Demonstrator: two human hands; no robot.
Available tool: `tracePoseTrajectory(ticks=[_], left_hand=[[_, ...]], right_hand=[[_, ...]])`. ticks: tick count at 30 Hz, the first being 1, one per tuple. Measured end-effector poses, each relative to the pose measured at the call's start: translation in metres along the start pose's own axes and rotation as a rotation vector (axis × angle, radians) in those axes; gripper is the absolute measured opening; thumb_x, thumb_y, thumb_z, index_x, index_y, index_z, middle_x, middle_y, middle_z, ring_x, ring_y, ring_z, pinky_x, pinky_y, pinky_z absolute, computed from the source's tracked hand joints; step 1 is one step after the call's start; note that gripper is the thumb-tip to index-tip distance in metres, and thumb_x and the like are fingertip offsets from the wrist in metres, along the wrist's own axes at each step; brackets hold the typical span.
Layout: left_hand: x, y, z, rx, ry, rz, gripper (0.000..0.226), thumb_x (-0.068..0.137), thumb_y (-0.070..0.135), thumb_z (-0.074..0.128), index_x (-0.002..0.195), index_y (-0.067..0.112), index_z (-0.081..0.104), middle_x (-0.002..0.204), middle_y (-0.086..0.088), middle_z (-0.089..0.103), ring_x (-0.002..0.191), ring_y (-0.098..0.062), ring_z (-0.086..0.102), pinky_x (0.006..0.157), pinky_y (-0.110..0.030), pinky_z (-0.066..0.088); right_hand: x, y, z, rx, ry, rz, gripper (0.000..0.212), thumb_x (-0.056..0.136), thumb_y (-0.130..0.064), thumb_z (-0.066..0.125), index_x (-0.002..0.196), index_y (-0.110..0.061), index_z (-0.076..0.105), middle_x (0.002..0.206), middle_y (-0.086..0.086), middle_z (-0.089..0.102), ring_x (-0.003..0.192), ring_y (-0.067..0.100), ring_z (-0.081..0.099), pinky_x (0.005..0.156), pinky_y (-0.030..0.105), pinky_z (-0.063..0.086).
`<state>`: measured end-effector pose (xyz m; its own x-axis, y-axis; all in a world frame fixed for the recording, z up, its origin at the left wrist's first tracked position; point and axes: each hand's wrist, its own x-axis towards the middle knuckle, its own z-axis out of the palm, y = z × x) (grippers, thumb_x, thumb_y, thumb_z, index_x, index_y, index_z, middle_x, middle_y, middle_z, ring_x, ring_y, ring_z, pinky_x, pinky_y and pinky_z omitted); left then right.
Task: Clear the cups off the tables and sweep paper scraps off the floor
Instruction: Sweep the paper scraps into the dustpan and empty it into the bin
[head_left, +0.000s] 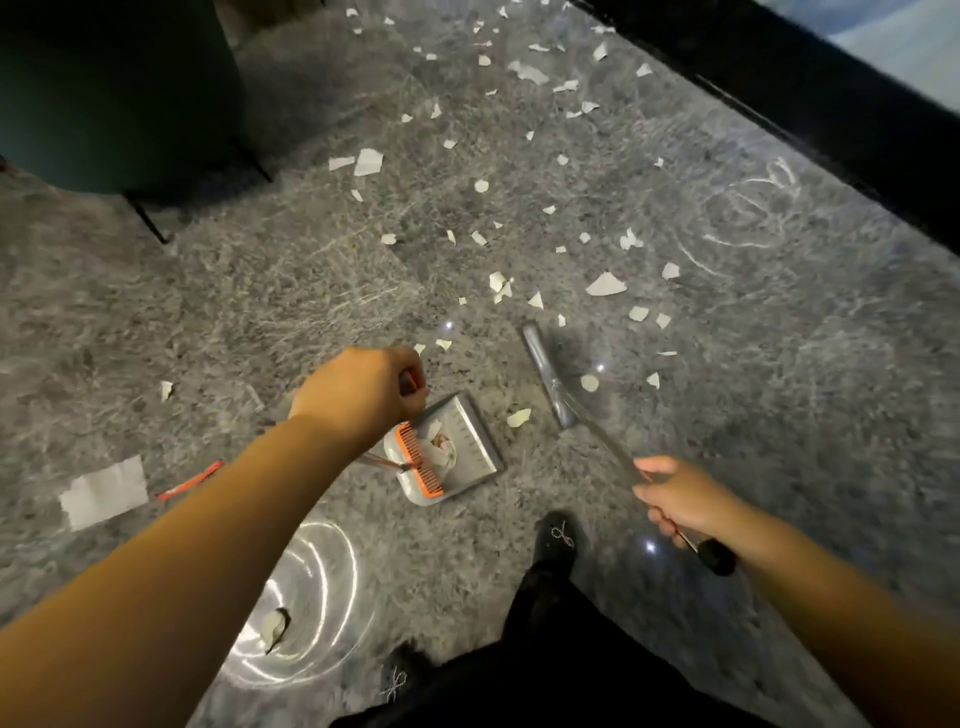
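Several white paper scraps lie scattered over the grey stone floor, thickest toward the upper middle. My left hand grips the upright handle of a grey dustpan with an orange comb edge; a few scraps lie inside the pan. My right hand grips the thin handle of a broom, whose grey head rests on the floor just right of the dustpan. One scrap lies between broom head and pan. No cups are in view.
A dark round seat on thin black legs stands at the upper left. A black wall base runs along the upper right. A larger paper piece and a red stick lie at left. My dark shoes stand below.
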<state>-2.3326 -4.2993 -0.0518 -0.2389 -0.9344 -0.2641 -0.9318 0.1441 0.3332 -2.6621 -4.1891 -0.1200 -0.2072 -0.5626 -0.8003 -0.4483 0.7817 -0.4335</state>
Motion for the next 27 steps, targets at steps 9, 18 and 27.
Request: tracePoseTrajectory(ticks=[9,18,27], left_hand=[[0.094,0.053,0.004,0.023,-0.047,-0.054,0.01,0.081,0.035,0.07,0.076,0.033,0.061,0.07,0.012,0.059,0.07,-0.017,0.06,0.058,-0.029,0.048],[0.112,0.052,0.0,0.019,-0.038,-0.076,0.013,0.079,0.036,0.072,0.074,0.038,0.059,0.074,0.008,0.065,0.075,-0.019,0.064,0.07,-0.037,0.056],[0.104,0.029,-0.005,-0.011,-0.028,-0.066,0.009,0.081,0.033,0.071,0.077,0.034,0.063,0.071,0.011,0.064,0.07,-0.015,0.063,0.064,-0.034,0.055]], right_hand=[[0.092,-0.002,-0.117,-0.135,0.02,0.087,0.03,0.095,-0.002,0.049,0.125,0.001,0.052,0.055,0.011,0.049,0.043,0.019,0.044,0.034,0.017,0.035],[0.14,-0.018,-0.095,-0.353,-0.129,0.096,0.028,0.088,0.0,0.052,0.116,0.001,0.053,0.044,0.007,0.056,0.049,0.023,0.053,0.052,0.027,0.041],[0.082,-0.041,-0.018,-0.405,-0.327,0.003,0.048,0.093,-0.008,0.047,0.141,-0.011,0.037,0.067,0.004,0.06,0.048,0.011,0.054,0.046,0.019,0.043]])
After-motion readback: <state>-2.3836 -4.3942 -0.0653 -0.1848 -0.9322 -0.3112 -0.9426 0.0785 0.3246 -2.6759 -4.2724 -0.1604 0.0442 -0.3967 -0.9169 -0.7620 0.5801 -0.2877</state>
